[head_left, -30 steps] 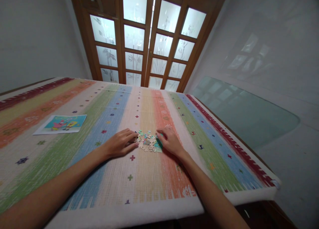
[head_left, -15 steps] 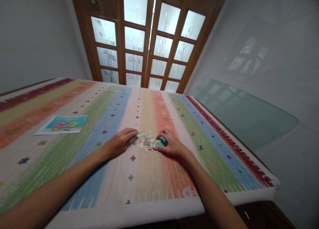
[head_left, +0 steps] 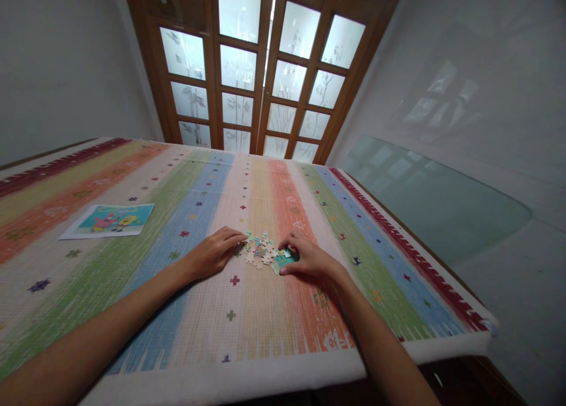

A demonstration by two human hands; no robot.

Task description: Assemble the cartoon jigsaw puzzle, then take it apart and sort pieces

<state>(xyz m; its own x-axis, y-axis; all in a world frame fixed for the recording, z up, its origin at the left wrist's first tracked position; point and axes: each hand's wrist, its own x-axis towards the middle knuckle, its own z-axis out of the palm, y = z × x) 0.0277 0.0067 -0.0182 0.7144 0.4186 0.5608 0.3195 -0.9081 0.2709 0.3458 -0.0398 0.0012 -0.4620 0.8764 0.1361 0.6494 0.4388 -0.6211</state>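
A small heap of jigsaw puzzle pieces (head_left: pixel 259 251) lies on the striped tablecloth, some pale side up and some with coloured print. From the left, my left hand (head_left: pixel 219 253) rests against the heap's edge, palm down, its fingers stretched towards the pieces. On the other side, my right hand (head_left: pixel 309 256) curls thumb and fingers around a teal cluster of puzzle pieces (head_left: pixel 285 258). That cluster is partly covered by my fingers, so I cannot tell whether its pieces are joined.
Farther left lies a printed picture sheet (head_left: pixel 112 220) with cartoon figures on teal. The striped tablecloth (head_left: pixel 260 323) covers the table, whose front edge is near me. Wooden glazed doors (head_left: pixel 260 93) stand behind, and a glass panel (head_left: pixel 433 200) is beside the right edge.
My right hand has drawn slightly right, its thumb lower, with more teal pieces showing between thumb and fingers. My left hand has hardly moved.
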